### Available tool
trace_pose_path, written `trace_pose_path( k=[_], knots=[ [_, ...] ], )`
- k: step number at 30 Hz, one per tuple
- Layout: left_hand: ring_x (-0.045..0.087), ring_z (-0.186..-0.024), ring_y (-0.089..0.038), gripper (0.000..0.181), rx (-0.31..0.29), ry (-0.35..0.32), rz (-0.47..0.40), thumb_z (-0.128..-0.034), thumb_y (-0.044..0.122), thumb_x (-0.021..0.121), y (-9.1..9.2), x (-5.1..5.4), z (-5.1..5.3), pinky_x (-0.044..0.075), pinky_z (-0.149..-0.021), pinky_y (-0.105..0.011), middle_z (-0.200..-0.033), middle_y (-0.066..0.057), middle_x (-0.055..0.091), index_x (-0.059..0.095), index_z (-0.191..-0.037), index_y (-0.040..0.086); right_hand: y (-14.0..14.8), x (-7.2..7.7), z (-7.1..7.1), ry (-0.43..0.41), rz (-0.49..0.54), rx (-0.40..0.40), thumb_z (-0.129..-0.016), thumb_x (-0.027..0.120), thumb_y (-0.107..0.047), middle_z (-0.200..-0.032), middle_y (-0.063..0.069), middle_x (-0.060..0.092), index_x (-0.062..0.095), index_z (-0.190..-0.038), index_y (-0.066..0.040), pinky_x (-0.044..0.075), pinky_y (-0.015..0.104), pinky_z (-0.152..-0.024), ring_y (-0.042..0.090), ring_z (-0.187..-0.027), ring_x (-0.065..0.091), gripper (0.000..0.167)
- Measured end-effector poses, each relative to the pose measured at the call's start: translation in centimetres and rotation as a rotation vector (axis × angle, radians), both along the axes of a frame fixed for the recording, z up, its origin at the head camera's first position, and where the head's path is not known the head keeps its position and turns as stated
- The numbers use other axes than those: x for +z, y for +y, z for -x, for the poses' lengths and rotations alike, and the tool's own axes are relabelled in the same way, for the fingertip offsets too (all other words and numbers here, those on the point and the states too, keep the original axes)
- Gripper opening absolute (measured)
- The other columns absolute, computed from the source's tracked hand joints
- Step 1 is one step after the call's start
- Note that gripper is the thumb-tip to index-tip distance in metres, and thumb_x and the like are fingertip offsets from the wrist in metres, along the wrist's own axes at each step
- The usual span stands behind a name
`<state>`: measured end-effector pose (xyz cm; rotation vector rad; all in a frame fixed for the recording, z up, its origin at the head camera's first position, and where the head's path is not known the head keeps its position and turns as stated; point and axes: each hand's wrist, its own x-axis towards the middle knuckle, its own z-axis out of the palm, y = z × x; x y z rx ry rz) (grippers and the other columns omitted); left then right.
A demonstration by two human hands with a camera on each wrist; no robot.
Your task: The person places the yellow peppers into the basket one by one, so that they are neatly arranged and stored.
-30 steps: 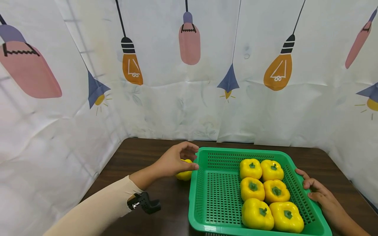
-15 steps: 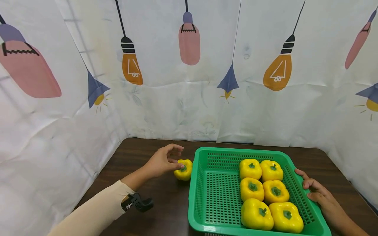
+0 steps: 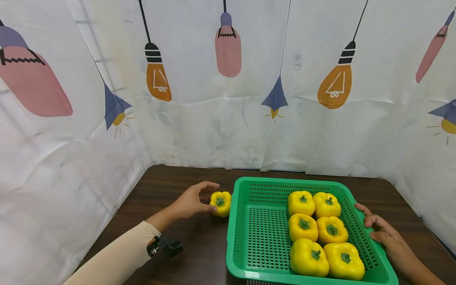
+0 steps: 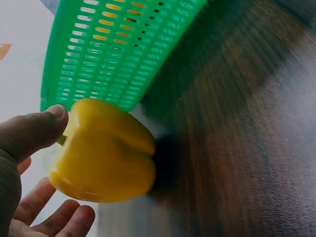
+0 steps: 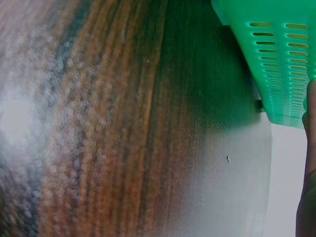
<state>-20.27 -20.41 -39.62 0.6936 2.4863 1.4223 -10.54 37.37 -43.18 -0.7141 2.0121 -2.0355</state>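
Note:
A single yellow bell pepper [image 3: 221, 209] with a green stem stands on the table against the basket's left side. My left hand [image 3: 189, 202] is beside it, thumb and fingers spread around its left part. In the left wrist view the thumb lies close to the stem of the pepper [image 4: 106, 153], and the lower fingers stay apart from its skin. The green plastic basket [image 3: 267, 237] holds several more yellow bell peppers [image 3: 303, 225] in two columns on its right half. On the basket's right rim, my right hand [image 3: 390, 239] grips the edge.
The dark wood-grain table [image 3: 199, 245] lies under everything. A white curtain [image 3: 199, 130] printed with lamps hangs right behind its back edge and along the left. The basket's slotted wall [image 4: 113, 54] rises close beyond the loose pepper.
My left hand has moved left and down from the basket's left rim to the loose pepper's left side, uncovering that pepper. The right hand has stayed on the rim.

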Motion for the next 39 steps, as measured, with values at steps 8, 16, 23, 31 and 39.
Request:
trace_pose_path(
  k=[8, 16, 23, 31, 39],
  knots=[
    [0.052, -0.131, -0.036, 0.077, -0.036, 0.007, 0.001, -0.0815, 0.015, 0.089, -0.2, -1.4, 0.2, 0.057, -0.093, -0.044, -0.146, -0.014, 0.053, 0.051, -0.147, 0.003, 0.1, -0.2, 0.1, 0.019, 0.002, 0.004, -0.104, 0.018, 0.012, -0.162, -0.012, 0.017, 0.043, -0.113, -0.008, 0.056, 0.032, -0.092, -0.002, -0.134, 0.041, 0.033],
    [0.052, -0.132, -0.036, 0.076, -0.02, -0.024, -0.024, -0.0811, 0.012, 0.089, -0.2, -2.3, 0.1, 0.059, -0.085, -0.029, -0.146, -0.011, 0.053, 0.052, -0.147, 0.005, 0.1, -0.4, 0.1, 0.02, 0.008, -0.001, -0.103, 0.017, 0.013, -0.162, -0.013, 0.019, 0.044, -0.112, -0.007, 0.057, 0.032, -0.092, -0.002, -0.134, 0.041, 0.035],
    [0.055, -0.13, -0.033, 0.073, 0.01, 0.005, 0.014, -0.0829, 0.018, 0.089, -0.2, -2.4, 0.1, 0.055, -0.096, -0.046, -0.145, -0.009, 0.055, 0.054, -0.146, 0.007, 0.1, -0.2, 0.1, 0.016, 0.006, 0.002, -0.103, 0.017, 0.012, -0.162, -0.013, 0.018, 0.044, -0.113, -0.008, 0.057, 0.032, -0.091, -0.002, -0.134, 0.042, 0.034],
    [0.06, -0.124, -0.03, 0.071, 0.052, 0.026, 0.024, -0.0833, 0.025, 0.088, -0.3, -0.4, 0.2, 0.057, -0.091, -0.041, -0.143, -0.005, 0.057, 0.056, -0.146, 0.016, 0.1, -0.2, -0.1, -0.02, 0.043, 0.027, -0.105, 0.017, 0.01, -0.162, -0.013, 0.016, 0.045, -0.114, -0.009, 0.057, 0.035, -0.092, 0.0, -0.133, 0.045, 0.035],
    [0.06, -0.125, -0.032, 0.072, 0.068, 0.056, 0.014, -0.0839, 0.024, 0.088, -0.5, 2.7, 0.0, 0.059, -0.088, -0.037, -0.145, -0.006, 0.055, 0.056, -0.148, 0.017, -0.1, 0.0, -0.1, 0.01, -0.012, -0.026, -0.105, 0.02, 0.009, -0.162, -0.009, 0.017, 0.044, -0.113, -0.01, 0.056, 0.032, -0.092, 0.0, -0.132, 0.044, 0.031]
  ],
)
